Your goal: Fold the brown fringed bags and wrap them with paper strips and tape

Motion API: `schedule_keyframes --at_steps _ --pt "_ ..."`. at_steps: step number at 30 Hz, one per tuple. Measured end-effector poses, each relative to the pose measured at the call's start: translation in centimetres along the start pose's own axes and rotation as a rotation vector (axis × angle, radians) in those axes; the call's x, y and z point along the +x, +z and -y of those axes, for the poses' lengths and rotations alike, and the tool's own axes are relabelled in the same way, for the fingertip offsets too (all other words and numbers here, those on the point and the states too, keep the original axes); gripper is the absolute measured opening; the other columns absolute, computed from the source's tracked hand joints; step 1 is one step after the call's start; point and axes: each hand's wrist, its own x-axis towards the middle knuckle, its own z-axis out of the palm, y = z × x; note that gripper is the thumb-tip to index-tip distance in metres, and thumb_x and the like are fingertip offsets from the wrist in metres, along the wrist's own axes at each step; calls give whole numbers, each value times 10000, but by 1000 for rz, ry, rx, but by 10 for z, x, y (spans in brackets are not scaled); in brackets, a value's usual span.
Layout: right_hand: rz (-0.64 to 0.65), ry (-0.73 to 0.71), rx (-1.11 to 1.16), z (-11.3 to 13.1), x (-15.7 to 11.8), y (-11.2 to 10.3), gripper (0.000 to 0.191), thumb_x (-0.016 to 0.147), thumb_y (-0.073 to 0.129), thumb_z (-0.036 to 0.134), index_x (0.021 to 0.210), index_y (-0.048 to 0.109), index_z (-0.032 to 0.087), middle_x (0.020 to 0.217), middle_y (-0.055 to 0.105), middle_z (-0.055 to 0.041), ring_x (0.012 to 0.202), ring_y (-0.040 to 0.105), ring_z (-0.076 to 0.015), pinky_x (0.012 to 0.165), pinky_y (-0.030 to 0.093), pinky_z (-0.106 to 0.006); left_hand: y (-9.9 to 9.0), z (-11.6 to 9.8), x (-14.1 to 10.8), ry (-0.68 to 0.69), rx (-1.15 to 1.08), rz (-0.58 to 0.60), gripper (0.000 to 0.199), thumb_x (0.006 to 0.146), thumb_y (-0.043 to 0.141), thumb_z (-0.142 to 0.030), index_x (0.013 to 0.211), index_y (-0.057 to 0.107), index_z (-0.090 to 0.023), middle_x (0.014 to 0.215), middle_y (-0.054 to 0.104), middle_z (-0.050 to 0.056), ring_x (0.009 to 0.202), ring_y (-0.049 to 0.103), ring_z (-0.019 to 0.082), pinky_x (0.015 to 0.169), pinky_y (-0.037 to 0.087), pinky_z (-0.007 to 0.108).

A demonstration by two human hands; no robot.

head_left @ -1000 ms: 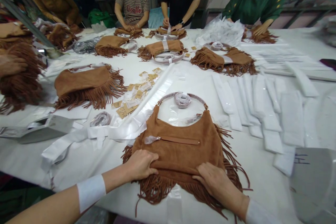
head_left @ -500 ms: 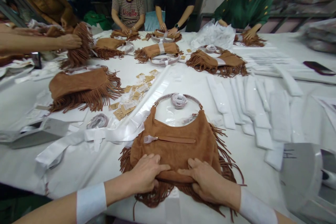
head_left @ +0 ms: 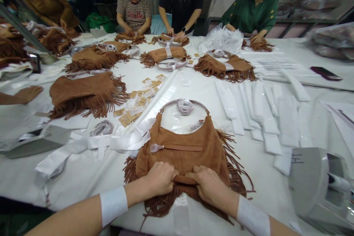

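Note:
A brown suede handbag with long fringes lies flat in front of me, its wrapped handle pointing away. My left hand is closed on the bag's near bottom edge. On the same edge, a little to the right, my right hand grips with its fingers folded over. Between the hands the edge is bunched into a roll. Below it the fringe spreads over the table, and a white strip shows from under the bag. A coiled, wrapped strap sits inside the handle loop.
White padded strips lie at right, beside a grey tape dispenser. Tan tags and another fringed bag lie left. A co-worker's hand reaches in at far left. Several people work across the table.
Both hands have closed further on the bag's bottom edge, which is now bunched up. At left, a co-worker's arm has put down a fringed bag and drawn back.

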Motion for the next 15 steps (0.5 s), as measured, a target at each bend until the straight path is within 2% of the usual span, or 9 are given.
schedule_keyframes --at_steps 3,6,8,11,15 --pt "-22 4 36 -6 -3 0 309 733 447 63 903 652 219 850 657 -44 829 612 -194 717 402 -286 -3 13 -5 -17 -42 17 156 832 542 -317 875 662 -227 890 716 75 869 680 277 753 518 358" --pt "-86 13 94 -14 -7 5 117 844 475 178 812 587 197 819 654 -38 791 610 -182 689 396 -271 -1 30 -20 -73 -43 0 222 864 535 -412 867 631 -212 895 712 85 888 674 290 754 512 367" --pt "-134 7 121 -19 -8 11 154 903 469 273 794 546 196 808 649 -38 767 605 -176 669 390 -267 2 40 -31 -91 -52 -23 200 862 551 -399 851 599 -205 906 702 77 896 669 280 762 506 353" --pt "-188 -27 134 -25 -6 20 192 928 469 322 783 505 202 796 644 -33 753 605 -174 662 385 -269 7 47 -41 -86 -79 -60 155 861 566 -357 832 561 -205 921 687 55 915 659 252 779 493 318" --pt "-227 -55 135 -32 -2 27 219 936 470 353 772 477 208 766 646 -29 723 611 -173 638 375 -272 8 47 -40 -123 -66 -61 179 897 511 -368 840 551 -203 921 685 59 915 659 250 766 488 308"
